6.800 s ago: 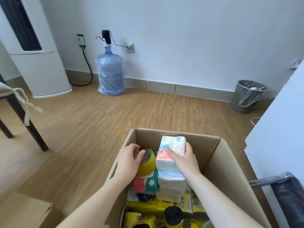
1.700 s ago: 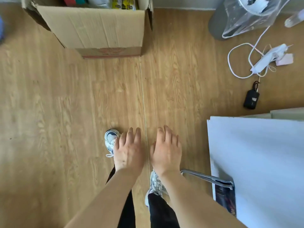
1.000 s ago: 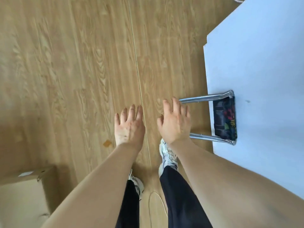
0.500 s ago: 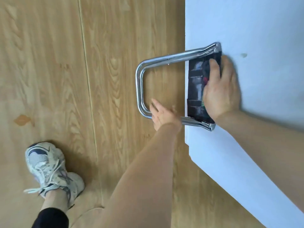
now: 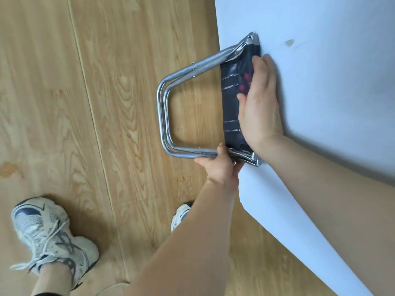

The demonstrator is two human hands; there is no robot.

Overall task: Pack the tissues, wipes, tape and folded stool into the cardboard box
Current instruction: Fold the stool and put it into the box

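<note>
My left hand (image 5: 220, 163) is clamped on the chrome leg tube of the folded stool (image 5: 213, 103), my right hand (image 5: 259, 103) is closed over its fabric seat at the counter (image 5: 320, 60) edge. The stool is not yet packed; the cardboard box is out of view, so its contents cannot be confirmed
</note>
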